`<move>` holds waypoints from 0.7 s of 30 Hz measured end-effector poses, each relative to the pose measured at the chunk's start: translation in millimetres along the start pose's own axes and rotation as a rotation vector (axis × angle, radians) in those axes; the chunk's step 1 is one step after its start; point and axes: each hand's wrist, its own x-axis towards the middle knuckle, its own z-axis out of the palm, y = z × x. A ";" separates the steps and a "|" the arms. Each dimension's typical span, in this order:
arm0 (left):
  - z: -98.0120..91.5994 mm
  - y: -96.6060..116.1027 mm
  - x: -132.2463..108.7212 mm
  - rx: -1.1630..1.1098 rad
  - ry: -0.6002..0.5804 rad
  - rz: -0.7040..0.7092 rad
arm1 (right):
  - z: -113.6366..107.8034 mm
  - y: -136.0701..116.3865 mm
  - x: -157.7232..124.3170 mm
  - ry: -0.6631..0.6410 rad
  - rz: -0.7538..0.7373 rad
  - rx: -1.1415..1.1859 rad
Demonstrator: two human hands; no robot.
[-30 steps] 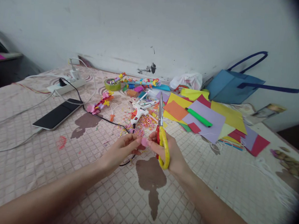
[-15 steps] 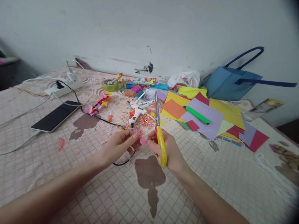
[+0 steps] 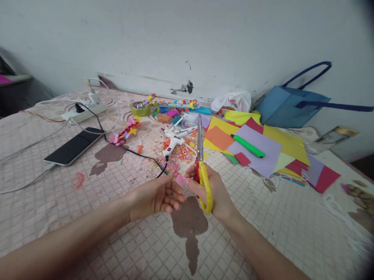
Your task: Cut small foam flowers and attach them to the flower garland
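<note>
While the right hand (image 3: pixel 215 191) pinches a small pink piece (image 3: pixel 180 180), the left hand (image 3: pixel 153 197) lies open beside it

From my remote seat, I see the pink piece between the two hands, nipped by the right thumb and fingers. That same hand carries the scissors (image 3: pixel 200 141), blades together and pointing towards the wall (image 3: pixel 142 39). The left fingers are spread and loosely curled, with nothing visible in them; whether the left thumb touches the piece, I cannot tell. I judge the step in hand to be handling this piece rather than cutting. The next move, as I read it, calls for a light pinch and blades clear of the left fingers. Just beyond lie the glue gun (image 3: pixel 173 142) and some scraps (image 3: pixel 188 154).
</note>
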 end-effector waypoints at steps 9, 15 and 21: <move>4.5 4.1 -7.0 -0.264 -0.062 -0.185 | -1.3 -4.0 -5.7 -0.090 -0.122 -0.035; 5.6 3.6 -11.8 -0.338 -0.071 -0.134 | -2.2 -3.6 -7.5 -0.102 -0.221 -0.047; 6.2 -1.2 -11.1 -0.241 -0.026 0.060 | -2.0 0.1 -6.2 -0.057 -0.240 -0.038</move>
